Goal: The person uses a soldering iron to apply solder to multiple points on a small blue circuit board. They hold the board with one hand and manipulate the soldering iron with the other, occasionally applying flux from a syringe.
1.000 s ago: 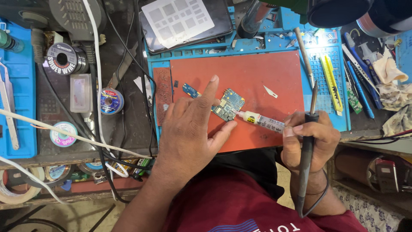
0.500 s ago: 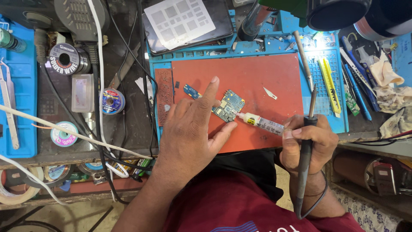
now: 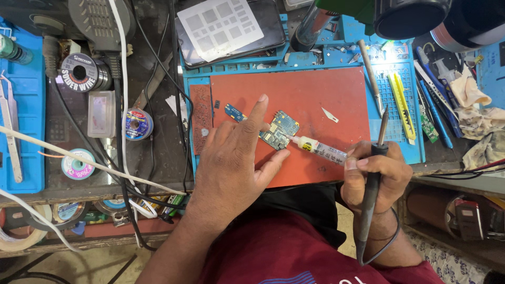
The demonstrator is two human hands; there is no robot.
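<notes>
My left hand [image 3: 235,160] lies on the red work mat [image 3: 315,94], its fingers pinning a small blue circuit board [image 3: 281,129]. A second, narrower blue board strip [image 3: 233,111] lies just left of my index finger. My right hand [image 3: 374,176] grips two things at once: a clear syringe [image 3: 315,149] whose tip touches the board's right edge, and a black soldering iron [image 3: 373,184] held upright with its tip pointing away from me.
A blue mat [image 3: 400,94] with tweezers and yellow and blue tools lies to the right. A tablet with a metal stencil [image 3: 218,23] is at the back. Solder wire spools [image 3: 84,71], cables and tape sit at left. A microscope head [image 3: 410,16] overhangs top right.
The syringe tip has stayed at the board's edge. Both hands have barely shifted; the view has drifted slightly.
</notes>
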